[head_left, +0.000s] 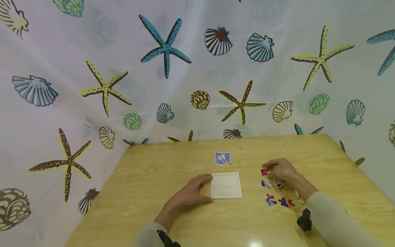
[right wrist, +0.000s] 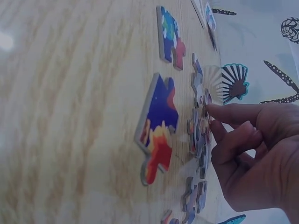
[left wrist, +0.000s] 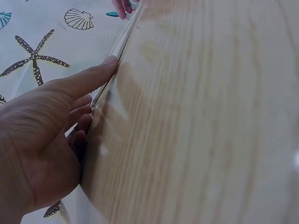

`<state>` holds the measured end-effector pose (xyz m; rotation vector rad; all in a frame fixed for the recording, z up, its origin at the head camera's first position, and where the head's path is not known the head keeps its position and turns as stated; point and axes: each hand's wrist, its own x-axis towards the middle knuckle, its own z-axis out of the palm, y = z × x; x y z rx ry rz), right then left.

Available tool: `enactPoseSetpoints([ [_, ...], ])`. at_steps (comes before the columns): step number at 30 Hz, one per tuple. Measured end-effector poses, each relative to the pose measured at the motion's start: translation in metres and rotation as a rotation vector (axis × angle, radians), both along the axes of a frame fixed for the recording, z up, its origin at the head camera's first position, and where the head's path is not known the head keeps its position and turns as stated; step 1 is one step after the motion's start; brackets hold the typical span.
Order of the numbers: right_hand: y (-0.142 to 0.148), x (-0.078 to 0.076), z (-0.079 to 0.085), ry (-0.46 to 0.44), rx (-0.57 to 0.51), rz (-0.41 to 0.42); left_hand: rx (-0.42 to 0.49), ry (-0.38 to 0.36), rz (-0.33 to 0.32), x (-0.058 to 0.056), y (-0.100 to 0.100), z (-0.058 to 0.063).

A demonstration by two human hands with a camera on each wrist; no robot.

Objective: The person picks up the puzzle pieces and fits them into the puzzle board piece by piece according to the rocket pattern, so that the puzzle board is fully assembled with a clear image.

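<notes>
Wood-grain tabletop (head_left: 148, 178) bears puzzle pieces (head_left: 284, 202) right of a white tray (head_left: 226, 186); the right hand (head_left: 283, 170), nearer, reaches the far ones, any pinch unclear, while the left hand (head_left: 189, 192), loosely spread, touches the tray's left edge.

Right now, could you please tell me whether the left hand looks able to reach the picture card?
Probably yes: the picture card lies beyond the white tray beside the left hand, with nothing standing between them.

Puzzle pieces (right wrist: 158, 123) purple, red and blue — white tray (head_left: 226, 186), wood-grained tan table (head_left: 172, 161), starfish-printed white cloth (head_left: 194, 73)
</notes>
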<state>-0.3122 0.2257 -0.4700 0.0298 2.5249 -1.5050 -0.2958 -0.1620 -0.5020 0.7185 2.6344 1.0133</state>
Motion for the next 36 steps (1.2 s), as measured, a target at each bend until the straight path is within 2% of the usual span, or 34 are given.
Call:
enactPoseSetpoints([
  [8,-0.0015,-0.0005,0.0009,0.032,0.007,0.009,0.005,0.018,-0.009,0.0012,0.0022,0.0012],
  [14,-0.0034,-0.0008,-0.0026,0.067,0.113,-0.021,-0.028,0.061,-0.037,0.0024,0.0059,-0.0038],
  [25,-0.0037,-0.0016,0.0007,0.127,0.126,0.019,-0.046,0.06,-0.004,0.004,0.007,-0.0005],
  [36,-0.0034,0.0002,-0.007,0.201,0.15,0.058,-0.032,0.045,0.004,0.0089,0.0092,0.0042],
])
